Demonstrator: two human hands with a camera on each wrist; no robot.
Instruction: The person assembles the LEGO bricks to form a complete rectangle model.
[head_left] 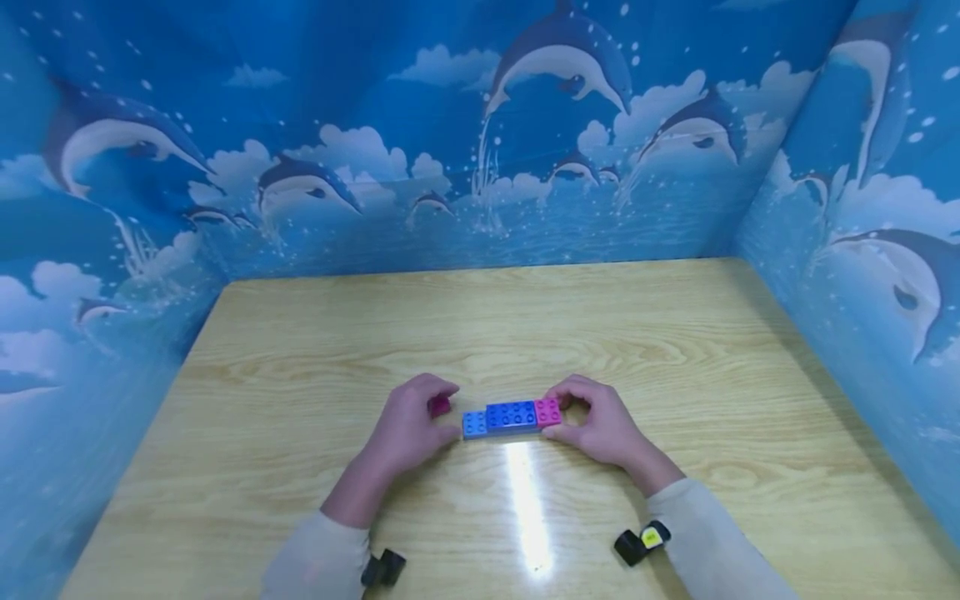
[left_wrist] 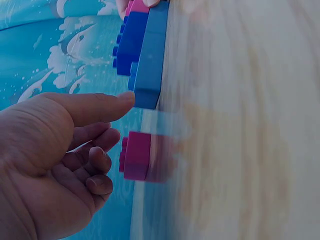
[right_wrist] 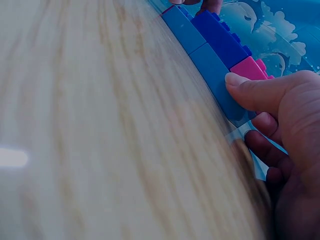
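A row of toy building bricks lies on the wooden table in front of me. Its lower layer is two lighter blue bricks (right_wrist: 207,65) end to end, with a dark blue brick (head_left: 512,415) and a pink brick (head_left: 548,412) on top. At the left, studs of the lighter blue layer (head_left: 475,424) stay uncovered. My right hand (head_left: 603,423) pinches the row's right end, thumb on the near side. My left hand (head_left: 408,427) is by the left end, thumb extended and fingers loosely bent, holding nothing. A separate magenta brick (left_wrist: 137,157) sits on the table beside those fingers.
The wood-grain table (head_left: 360,333) is bordered at the back and sides by a blue dolphin-print curtain (head_left: 420,100). Black devices are worn at the left wrist (head_left: 383,568) and right wrist (head_left: 642,542). A bright reflection crosses the tabletop near me.
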